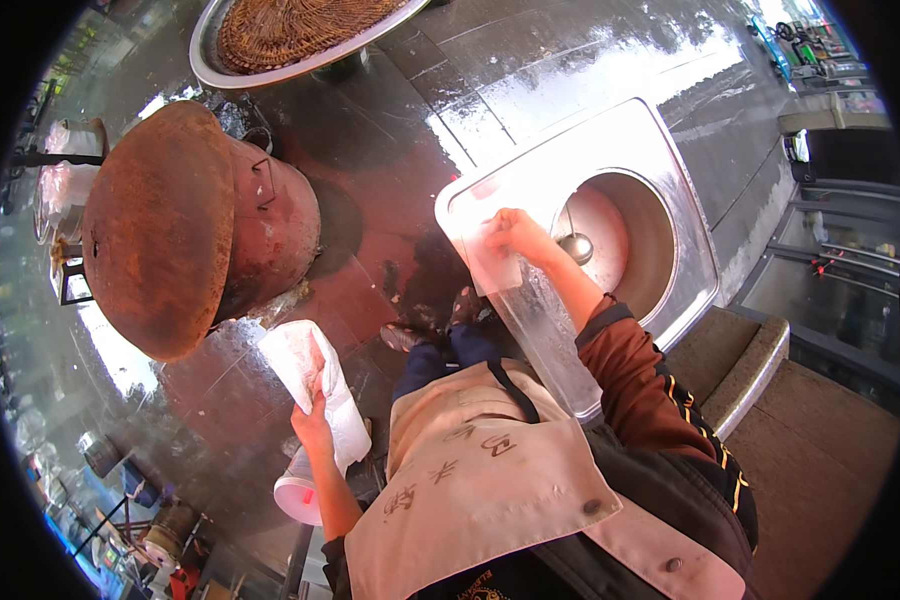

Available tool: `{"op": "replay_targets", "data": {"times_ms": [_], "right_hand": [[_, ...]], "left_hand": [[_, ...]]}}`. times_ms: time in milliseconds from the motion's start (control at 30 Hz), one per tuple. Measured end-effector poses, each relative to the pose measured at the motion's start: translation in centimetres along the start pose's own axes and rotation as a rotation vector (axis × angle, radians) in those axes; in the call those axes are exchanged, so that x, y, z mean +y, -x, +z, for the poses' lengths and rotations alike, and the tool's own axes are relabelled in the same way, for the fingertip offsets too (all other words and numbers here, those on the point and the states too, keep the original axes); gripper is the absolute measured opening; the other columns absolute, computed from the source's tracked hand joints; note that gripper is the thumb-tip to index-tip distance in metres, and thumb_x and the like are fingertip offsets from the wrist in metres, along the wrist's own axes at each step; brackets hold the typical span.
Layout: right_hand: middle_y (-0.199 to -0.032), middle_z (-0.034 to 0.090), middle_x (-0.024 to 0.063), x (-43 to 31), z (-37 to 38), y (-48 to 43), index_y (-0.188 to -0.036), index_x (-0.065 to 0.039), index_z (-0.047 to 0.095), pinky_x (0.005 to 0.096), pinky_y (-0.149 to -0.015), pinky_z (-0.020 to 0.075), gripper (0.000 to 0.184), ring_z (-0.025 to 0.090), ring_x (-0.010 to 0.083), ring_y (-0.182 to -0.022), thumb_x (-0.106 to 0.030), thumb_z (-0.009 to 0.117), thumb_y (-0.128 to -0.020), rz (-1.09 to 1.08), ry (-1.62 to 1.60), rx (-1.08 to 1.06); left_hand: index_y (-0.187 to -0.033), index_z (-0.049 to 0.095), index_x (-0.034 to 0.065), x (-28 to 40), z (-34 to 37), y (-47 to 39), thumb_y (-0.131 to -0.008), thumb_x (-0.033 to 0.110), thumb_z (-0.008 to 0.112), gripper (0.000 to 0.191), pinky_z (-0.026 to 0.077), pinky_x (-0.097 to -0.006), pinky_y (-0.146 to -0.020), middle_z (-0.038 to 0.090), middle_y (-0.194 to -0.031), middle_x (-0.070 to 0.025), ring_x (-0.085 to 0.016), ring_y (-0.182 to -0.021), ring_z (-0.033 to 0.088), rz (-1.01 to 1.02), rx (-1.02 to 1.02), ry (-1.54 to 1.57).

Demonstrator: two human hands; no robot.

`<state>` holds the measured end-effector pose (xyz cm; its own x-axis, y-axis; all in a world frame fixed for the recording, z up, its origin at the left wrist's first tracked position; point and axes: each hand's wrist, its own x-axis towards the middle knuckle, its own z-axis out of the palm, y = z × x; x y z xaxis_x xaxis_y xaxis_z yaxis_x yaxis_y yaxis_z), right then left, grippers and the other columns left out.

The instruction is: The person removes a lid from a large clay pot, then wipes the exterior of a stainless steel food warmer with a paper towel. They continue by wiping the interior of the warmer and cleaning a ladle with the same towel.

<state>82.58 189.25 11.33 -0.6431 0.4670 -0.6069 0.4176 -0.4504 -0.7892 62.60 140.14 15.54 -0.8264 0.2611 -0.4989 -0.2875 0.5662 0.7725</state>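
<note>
In my left hand (313,425), at the lower left, is a bundle of white sheet material (311,364); whether it is paper or thin plastic I cannot tell. My right hand (516,234) pinches a thin, translucent white sheet (497,271) over the near left corner of a stainless steel counter (607,142). Glare washes out part of that corner. A deep round well (649,247) is set into the counter, just right of my right hand. Inside it rests a metal ladle (575,249), its thin handle against the rim.
A large rusty metal dome (157,232) rests against a red drum (281,202) on the left. Beyond stands a wide metal pan (270,79) with a woven wicker mat (300,30). A pale bucket (298,499) is beside my left forearm. Stone steps (742,375) rise at right; the tiled floor (337,292) looks wet.
</note>
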Motion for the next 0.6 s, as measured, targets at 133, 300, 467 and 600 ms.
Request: {"op": "replay_targets", "data": {"times_ms": [133,300,467,600], "right_hand": [[-0.070,0.066,0.0065,-0.8,-2.0,2.6,-0.082,-0.001,0.066,0.0278,-0.057,0.0487,0.006,0.061,0.0142,-0.059,-0.001,0.072,-0.080,-0.054,-0.008,0.115],[-0.072,0.069,0.0084,-3.5,-12.5,0.8,-0.077,-0.001,0.068,0.0282,-0.052,0.0451,0.004,0.058,0.0134,-0.058,-0.001,0.064,-0.078,-0.138,0.392,0.510],[-0.084,0.071,0.0143,-8.5,-13.1,-2.4,-0.091,-0.002,0.065,0.0391,-0.072,0.0505,0.017,0.066,0.0275,-0.079,-0.009,0.070,-0.076,-0.185,0.831,0.588],[-0.091,0.068,0.0181,-6.1,-12.1,-4.1,-0.096,-0.004,0.064,0.0417,-0.078,0.0501,0.032,0.066,0.0335,-0.087,-0.012,0.078,-0.068,-0.155,0.942,0.474]], "left_hand": [[-0.125,0.064,-0.0070,0.0,0.0,1.0,-0.092,0.011,0.066,0.037,0.046,-0.0310,-0.096,0.069,-0.118,-0.0113,-0.019,-0.106,0.064,-0.035,0.029,-0.001],[-0.125,0.064,-0.0060,-0.8,-0.7,0.6,-0.093,0.012,0.067,0.037,0.045,-0.0301,-0.096,0.069,-0.119,-0.0107,-0.018,-0.107,0.063,-0.043,0.003,0.026],[-0.124,0.065,-0.0059,0.4,-0.6,1.1,-0.095,0.013,0.066,0.035,0.045,-0.0294,-0.097,0.068,-0.120,-0.0108,-0.017,-0.107,0.063,-0.057,-0.006,-0.013],[-0.125,0.064,-0.0071,-0.7,-0.4,1.2,-0.094,0.012,0.064,0.036,0.045,-0.0300,-0.096,0.068,-0.120,-0.0113,-0.018,-0.108,0.063,-0.048,-0.007,-0.003]]}}
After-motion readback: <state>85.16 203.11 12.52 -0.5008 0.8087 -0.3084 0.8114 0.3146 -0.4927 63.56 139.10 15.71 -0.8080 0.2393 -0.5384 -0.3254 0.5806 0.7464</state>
